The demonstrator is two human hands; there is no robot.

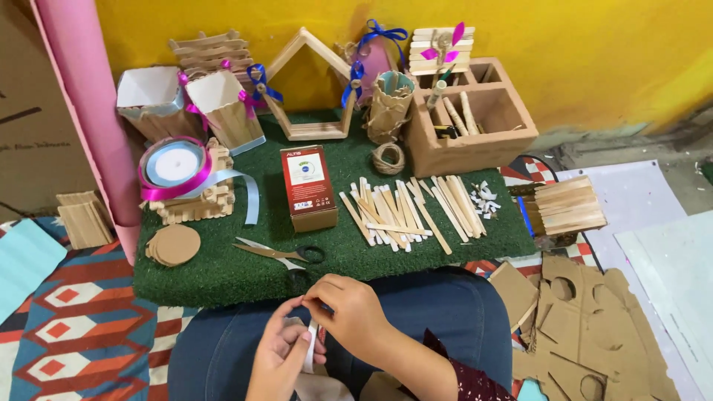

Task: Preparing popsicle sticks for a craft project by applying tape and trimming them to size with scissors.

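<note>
My left hand [281, 349] and my right hand [349, 312] meet over my lap, just in front of the green mat [223, 275]. Between their fingers they pinch a narrow white strip [310, 347], which hangs down between the two hands. The strip's lower end is hidden behind my left hand. Black-handled scissors [278, 254] lie open on the mat just beyond my hands. A pile of wooden craft sticks [408, 208] is spread to the right of a red and brown box [308, 187].
Ribbon spools [174, 167] rest on a stick stack at left, with cardboard discs [174, 245] in front. At the back stand paper cups, a stick house frame [308, 82], a twine ball [388, 157] and a wooden organiser [475, 119]. Cut cardboard [587, 327] lies on the right.
</note>
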